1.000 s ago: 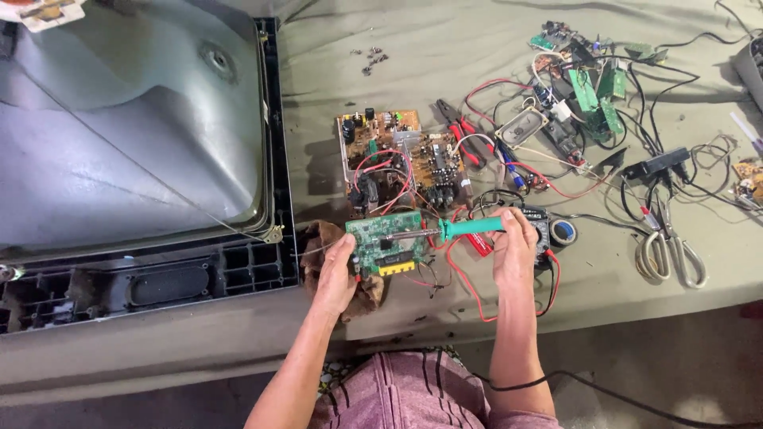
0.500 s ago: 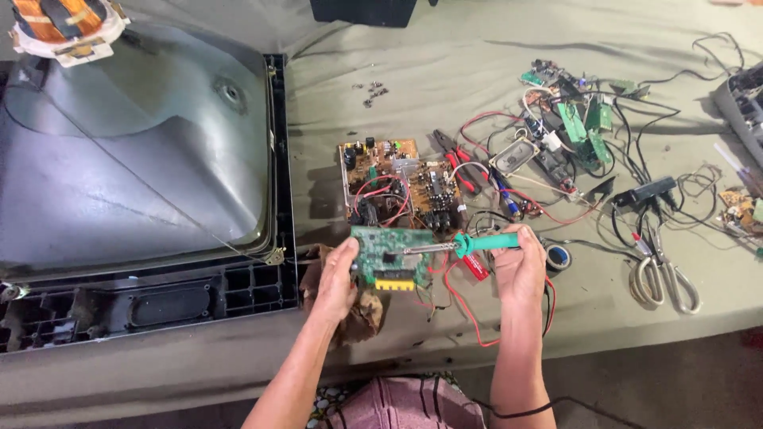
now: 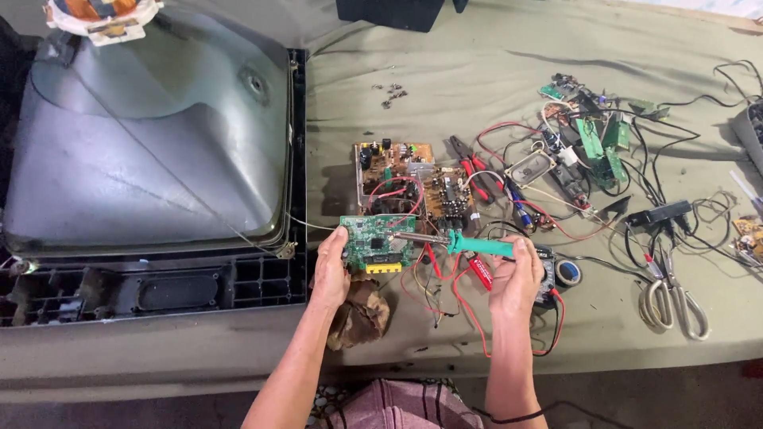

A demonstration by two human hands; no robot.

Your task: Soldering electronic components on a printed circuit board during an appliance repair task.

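Observation:
My left hand (image 3: 329,270) grips the left edge of a small green circuit board (image 3: 377,241), held tilted just above the table. My right hand (image 3: 515,278) holds a soldering iron with a teal handle (image 3: 477,245); its metal tip rests on the middle of the green board. A brown rag (image 3: 362,311) lies under my left hand. Red wires trail below the board towards the table's front edge.
A large grey picture tube (image 3: 151,151) in a black frame fills the left. Behind the board sits a bigger brown circuit board (image 3: 413,181). Pliers (image 3: 465,155), a speaker (image 3: 531,168), green boards (image 3: 598,143), scissors (image 3: 675,298) and tangled cables lie to the right.
The view has shifted, so everything sits lower and further right in frame. Both hands keep their hold, with the iron's tip staying on the green board.

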